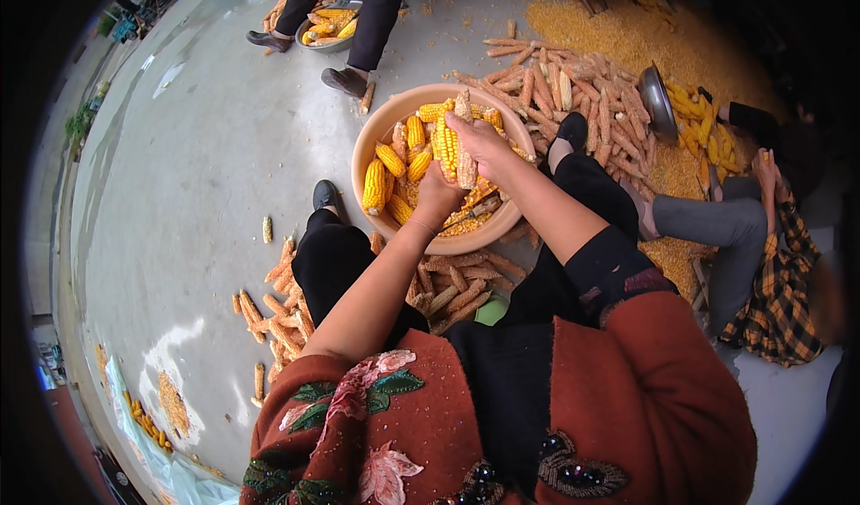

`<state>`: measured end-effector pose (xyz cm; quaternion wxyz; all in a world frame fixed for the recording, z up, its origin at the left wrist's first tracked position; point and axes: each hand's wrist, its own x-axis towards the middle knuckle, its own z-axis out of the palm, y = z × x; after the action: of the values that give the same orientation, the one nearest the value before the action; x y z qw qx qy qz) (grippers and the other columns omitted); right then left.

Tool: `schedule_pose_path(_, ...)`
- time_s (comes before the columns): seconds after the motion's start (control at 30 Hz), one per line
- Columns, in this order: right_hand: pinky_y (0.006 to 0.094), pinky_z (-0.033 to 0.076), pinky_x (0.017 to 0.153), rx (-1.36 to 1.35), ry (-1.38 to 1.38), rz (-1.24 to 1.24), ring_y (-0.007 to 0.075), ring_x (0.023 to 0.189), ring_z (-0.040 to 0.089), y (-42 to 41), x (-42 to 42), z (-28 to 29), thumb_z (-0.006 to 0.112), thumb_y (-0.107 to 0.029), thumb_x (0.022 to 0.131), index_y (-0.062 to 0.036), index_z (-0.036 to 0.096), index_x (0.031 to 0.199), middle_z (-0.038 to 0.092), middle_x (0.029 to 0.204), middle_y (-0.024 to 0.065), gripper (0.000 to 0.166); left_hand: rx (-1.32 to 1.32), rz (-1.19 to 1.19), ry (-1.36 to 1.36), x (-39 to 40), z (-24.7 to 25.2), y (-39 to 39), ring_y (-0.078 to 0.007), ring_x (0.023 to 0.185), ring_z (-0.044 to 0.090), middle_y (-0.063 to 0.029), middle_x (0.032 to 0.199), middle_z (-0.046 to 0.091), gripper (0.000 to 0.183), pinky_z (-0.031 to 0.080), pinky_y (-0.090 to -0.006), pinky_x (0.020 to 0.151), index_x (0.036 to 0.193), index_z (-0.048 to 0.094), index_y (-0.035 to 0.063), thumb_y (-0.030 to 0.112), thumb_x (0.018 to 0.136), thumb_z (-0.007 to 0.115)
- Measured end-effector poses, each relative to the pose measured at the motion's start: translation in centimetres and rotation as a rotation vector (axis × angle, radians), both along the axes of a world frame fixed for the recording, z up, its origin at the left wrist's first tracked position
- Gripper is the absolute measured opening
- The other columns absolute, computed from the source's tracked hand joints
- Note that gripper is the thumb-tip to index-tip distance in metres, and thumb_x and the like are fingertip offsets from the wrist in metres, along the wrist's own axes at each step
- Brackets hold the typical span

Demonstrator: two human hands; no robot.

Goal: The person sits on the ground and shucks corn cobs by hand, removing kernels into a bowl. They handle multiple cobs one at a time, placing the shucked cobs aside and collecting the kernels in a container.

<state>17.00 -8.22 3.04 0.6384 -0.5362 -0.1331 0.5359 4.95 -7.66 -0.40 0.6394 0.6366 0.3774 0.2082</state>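
Over a peach plastic basin (363, 135), my left hand (438, 195) grips the lower end of a yellow corn ear (445, 144). A stripped corncob (465, 162) is in my right hand (482, 144), its length pressed alongside the ear. Whole ears (374, 186), partly shelled ears and loose kernels (463, 225) fill the basin under both hands. A thin metal tool with a wooden handle (485, 207) lies among them near the basin's right side. My fingers hide part of the ear and cob.
Stripped cobs (564, 88) are heaped beyond the basin to the right, more (289, 317) at my left leg. Kernels (605, 28) cover the ground behind. A metal bowl (657, 102) stands tilted. People sit at right (772, 283) and ahead, near another basin (329, 45).
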Motion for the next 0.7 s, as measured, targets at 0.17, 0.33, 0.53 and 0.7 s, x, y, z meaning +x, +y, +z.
schedule_pose_path(0.17,0.0281,0.051,0.056,-0.015,-0.323,-0.067,0.0141,0.065,0.060,0.5,-0.1,-1.3,0.059,-0.026,0.087,0.0046,0.054,0.097,0.060,0.080,0.0095,0.032,-0.029,-0.099,-0.062,0.0,-0.9,0.3,-0.0138,0.057,0.053,-0.0047,0.073,0.054,0.036,0.044,-0.0261,0.049,0.103,0.042,0.0022,0.009,0.073,0.062)
schedule_pose_path(0.33,0.0267,0.049,0.054,-0.099,-0.466,0.059,0.0133,0.063,0.059,-0.1,0.6,0.0,0.060,-0.029,0.085,0.0057,0.056,0.090,0.060,0.075,0.0096,0.036,-0.102,-0.159,-0.187,-0.8,0.5,0.2,-0.0109,0.054,0.049,-0.0032,0.071,0.050,0.032,0.042,-0.0236,0.047,0.101,0.039,0.0034,0.002,0.074,0.056)
schedule_pose_path(0.53,0.0311,0.048,0.060,-0.119,-0.677,0.107,0.0185,0.065,0.061,-0.8,0.4,1.2,0.058,-0.037,0.082,0.0061,0.060,0.083,0.062,0.071,0.0130,0.043,-0.316,-0.181,-0.229,-1.3,2.0,0.0,-0.0123,0.053,0.050,-0.0051,0.070,0.050,0.043,0.043,-0.0250,0.047,0.108,0.034,0.0034,-0.003,0.073,0.057)
schedule_pose_path(0.7,0.0342,0.049,0.065,-0.053,-0.752,0.175,0.0224,0.067,0.063,-0.2,1.4,-0.2,0.054,-0.041,0.081,0.0055,0.062,0.086,0.063,0.070,0.0158,0.048,-0.439,-0.176,-0.261,-1.1,2.1,0.1,-0.0143,0.053,0.050,-0.0055,0.070,0.050,0.042,0.044,-0.0262,0.046,0.108,0.034,0.0039,-0.005,0.074,0.057)
